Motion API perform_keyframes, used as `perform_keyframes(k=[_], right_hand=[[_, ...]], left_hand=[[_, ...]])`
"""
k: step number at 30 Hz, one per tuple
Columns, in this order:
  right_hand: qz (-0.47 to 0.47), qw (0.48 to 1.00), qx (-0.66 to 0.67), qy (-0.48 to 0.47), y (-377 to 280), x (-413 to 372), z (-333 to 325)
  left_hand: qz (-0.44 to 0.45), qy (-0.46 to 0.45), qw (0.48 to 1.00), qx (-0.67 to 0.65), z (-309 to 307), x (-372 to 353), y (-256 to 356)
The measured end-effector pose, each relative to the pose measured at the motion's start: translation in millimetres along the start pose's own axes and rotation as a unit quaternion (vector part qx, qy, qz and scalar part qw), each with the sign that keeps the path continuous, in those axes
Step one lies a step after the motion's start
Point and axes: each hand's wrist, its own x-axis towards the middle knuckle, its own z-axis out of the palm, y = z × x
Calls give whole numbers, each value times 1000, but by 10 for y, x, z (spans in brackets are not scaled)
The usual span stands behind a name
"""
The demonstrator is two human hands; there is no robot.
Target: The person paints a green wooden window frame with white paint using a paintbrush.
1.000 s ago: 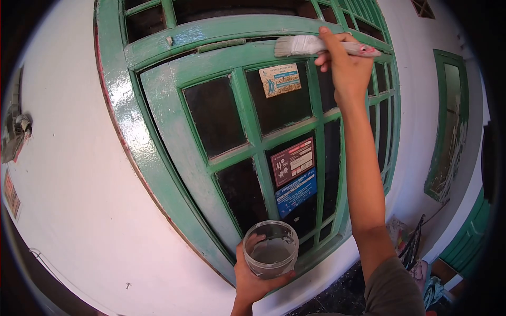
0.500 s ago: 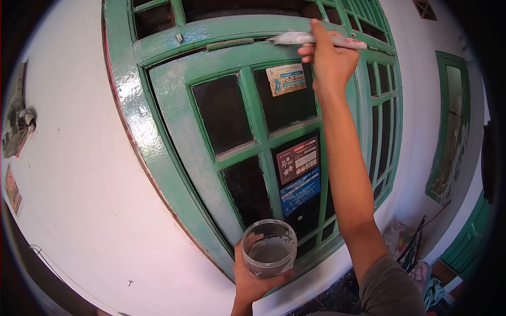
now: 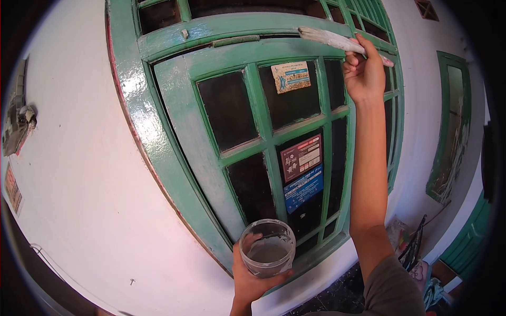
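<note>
My right hand (image 3: pixel 367 71) is raised at the upper right, fingers closed around the handle of a paintbrush (image 3: pixel 332 40). The brush is coated in whitish paint, and its bristles point left along the upper rail of a green window frame (image 3: pixel 226 55). Low in the middle, my left hand (image 3: pixel 255 282) wraps round a clear plastic jar (image 3: pixel 268 258) with a smeared rim and greyish liquid inside. A metal hinge (image 3: pixel 235 41) sits in the gap left of the bristles.
Dark panes carry a worn sticker (image 3: pixel 291 77), a maroon sticker (image 3: pixel 301 157) and a blue sticker (image 3: pixel 303 188). White wall (image 3: pixel 95 158) borders the frame on the left. Another green-framed window (image 3: pixel 452 126) stands at right, with bundled items (image 3: pixel 419 263) on the floor below.
My right hand and the paintbrush have moved right along the upper rail, and the bristles have tilted up. The jar stays nearly in place in my left hand.
</note>
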Motion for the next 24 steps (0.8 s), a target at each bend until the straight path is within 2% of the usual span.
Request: perform_keyframes(k=[6,11,15,16,20,22,24], right_hand=[[135,966,160,-150,-28,-184,-168],[154,961,177,-149,-54,-421,-229],[147,961,144,-186,-119,-743,-466],[131,969,108,-182,-166,-879,-553],[70,995,-59,-39,-365,-1614,-991],[88,990,-111,28,-408,-2043,-1230],[134,976,-166,46,-414,-2476,-1540]], left_hand=[[8,-7,1000,-1,12,1,-54],[8,-11,1000,5,12,19,-52],[2,-16,1000,7,-6,22,-45],[4,-14,1000,12,-21,8,-68],[8,-11,1000,25,-142,-81,-198],[2,-10,1000,19,-187,-119,-229],[7,-10,998,56,-200,-133,-221]])
